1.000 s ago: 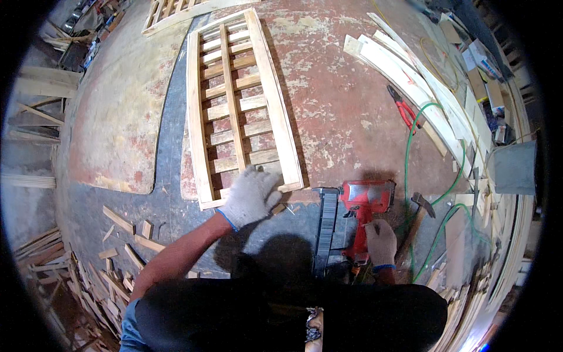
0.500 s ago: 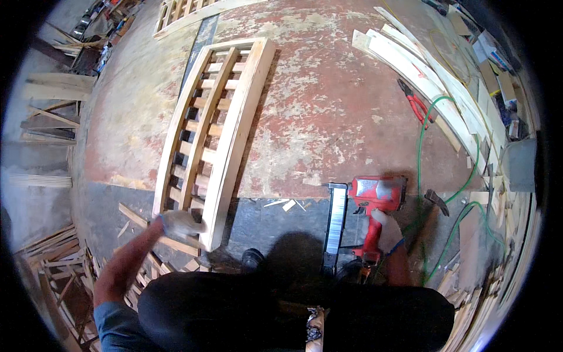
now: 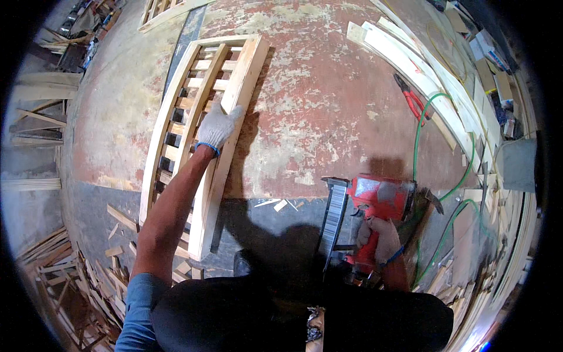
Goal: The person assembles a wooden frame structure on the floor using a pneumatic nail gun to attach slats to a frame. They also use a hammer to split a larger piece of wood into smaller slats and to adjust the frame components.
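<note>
A long slatted wooden frame (image 3: 203,240) lies on the floor to the left of centre, its end toward me. My left hand (image 3: 217,128), in a white knit glove with a blue cuff, grips the frame's right-hand rail about midway along. Its fingers bend over the inner side, and the thumb lies toward the outer edge. My gloved right hand (image 3: 384,239) is closed round the handle of a red nail gun (image 3: 384,196). The gun's long magazine (image 3: 333,214) stands to its left, over the dark strip of floor.
Red-handled pliers (image 3: 411,100) and a hammer (image 3: 433,201) lie on the right. A green hose (image 3: 417,141) loops past them, beside pale boards (image 3: 404,58). Another slatted frame (image 3: 161,13) sits at the far left. Wood scraps (image 3: 97,281) litter the near left.
My left hand has gone from the frame's near end up along its right rail. The frame appears shifted slightly left in view. The nail gun stays in my right hand, slightly turned.
</note>
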The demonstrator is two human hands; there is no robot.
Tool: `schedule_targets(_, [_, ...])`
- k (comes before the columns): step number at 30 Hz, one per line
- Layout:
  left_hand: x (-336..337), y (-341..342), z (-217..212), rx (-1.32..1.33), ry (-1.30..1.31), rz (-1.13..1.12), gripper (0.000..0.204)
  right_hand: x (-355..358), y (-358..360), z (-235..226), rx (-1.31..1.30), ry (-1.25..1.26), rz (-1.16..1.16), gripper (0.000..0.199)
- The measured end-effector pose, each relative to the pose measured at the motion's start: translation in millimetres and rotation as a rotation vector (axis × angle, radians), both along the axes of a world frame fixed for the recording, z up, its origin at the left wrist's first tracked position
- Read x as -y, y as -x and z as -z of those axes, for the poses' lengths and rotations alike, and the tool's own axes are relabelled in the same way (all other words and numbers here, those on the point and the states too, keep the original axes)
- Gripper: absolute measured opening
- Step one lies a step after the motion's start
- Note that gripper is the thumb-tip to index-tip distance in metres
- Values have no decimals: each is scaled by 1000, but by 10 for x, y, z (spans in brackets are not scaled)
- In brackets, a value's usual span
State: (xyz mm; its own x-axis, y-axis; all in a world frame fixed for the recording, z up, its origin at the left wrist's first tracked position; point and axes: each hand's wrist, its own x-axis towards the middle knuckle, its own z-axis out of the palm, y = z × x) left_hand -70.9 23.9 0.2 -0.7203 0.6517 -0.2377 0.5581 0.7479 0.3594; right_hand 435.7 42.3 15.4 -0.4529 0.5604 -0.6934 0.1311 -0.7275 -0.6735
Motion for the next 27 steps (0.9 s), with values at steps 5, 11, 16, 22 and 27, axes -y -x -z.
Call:
schedule_targets(5, [-56, -340, -110, 46, 78, 124, 75, 19, -9, -182, -29, -15, 149, 26])
schedule_targets(11, [-309, -1387, -417, 99, 223, 531, 66, -91, -162, -245, -248, 88, 398, 17])
schedule_targets(16, [-273, -1584, -410, 72, 259, 605, 62, -263, -382, -65, -441, 46, 449, 25])
schedule_targets(22, [-176, -1687, -233, 78, 56, 500, 58, -729, -353, 176, -644, 75, 352, 41])
schedule_targets(27, [-217, -1676, -159, 18, 119, 498, 56, -1001, -224, 331, -726, 174, 337, 30])
